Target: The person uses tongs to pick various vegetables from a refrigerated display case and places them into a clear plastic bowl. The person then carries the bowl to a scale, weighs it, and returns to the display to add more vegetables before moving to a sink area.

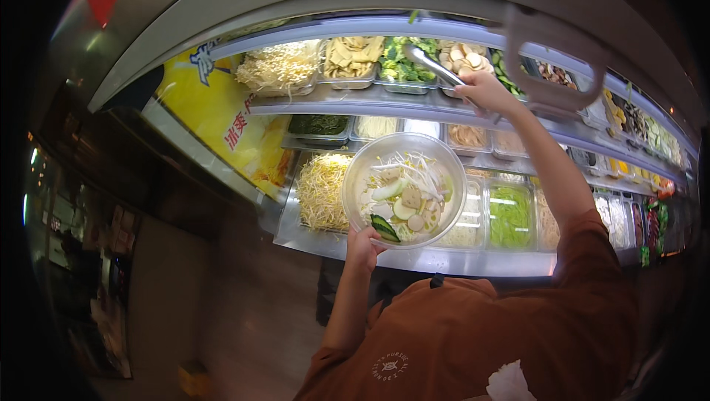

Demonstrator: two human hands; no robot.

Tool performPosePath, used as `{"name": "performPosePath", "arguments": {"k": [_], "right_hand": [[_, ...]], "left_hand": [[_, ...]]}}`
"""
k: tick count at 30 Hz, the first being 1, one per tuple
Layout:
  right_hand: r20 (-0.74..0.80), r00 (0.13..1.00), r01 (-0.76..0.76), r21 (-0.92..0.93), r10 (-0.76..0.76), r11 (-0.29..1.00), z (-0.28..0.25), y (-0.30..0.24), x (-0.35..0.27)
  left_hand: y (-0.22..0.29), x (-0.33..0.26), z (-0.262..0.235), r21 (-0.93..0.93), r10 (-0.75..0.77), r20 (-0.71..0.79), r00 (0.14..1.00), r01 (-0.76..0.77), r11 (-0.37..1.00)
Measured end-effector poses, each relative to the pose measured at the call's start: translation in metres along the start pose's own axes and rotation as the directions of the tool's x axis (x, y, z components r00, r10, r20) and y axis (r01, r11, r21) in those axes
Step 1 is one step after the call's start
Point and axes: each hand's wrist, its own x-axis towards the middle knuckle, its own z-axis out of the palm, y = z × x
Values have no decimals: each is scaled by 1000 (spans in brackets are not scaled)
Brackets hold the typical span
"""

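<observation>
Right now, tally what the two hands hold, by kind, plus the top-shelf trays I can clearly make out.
Clear bowl, in left hand: 1
Metal tongs, in right hand: 1
Top-shelf trays, clearly visible: 4 (pale sprouts, tan strips, green broccoli, sliced mushrooms)
Total: 6

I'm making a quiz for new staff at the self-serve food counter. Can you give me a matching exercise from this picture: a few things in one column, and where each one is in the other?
Things:
1. clear bowl
2. metal tongs
3. tray of bean sprouts
4. tray of broccoli

Places:
A. on the top shelf, where the tongs' tips reach
B. in the right hand, raised to the top shelf
C. held up by the left hand, before the lower trays
D. on the bottom shelf, just left of the bowl

Pairs: 1-C, 2-B, 3-D, 4-A
</observation>
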Motion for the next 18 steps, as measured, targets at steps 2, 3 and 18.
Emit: {"name": "performPosePath", "arguments": {"k": [2,3,18], "right_hand": [[3,1000,24,82,-24,996,-3,5,1],[-15,998,-57,56,57,997,-6,5,-5],[149,989,15,57,-24,998,30,-84,-2]], "left_hand": [[9,1,-8,3,18,-17,1000,-18,1000],[13,1,-11,9,30,-27,999,-29,1000],[56,13,-44,-35,101,-70,992,-104,994]]}}
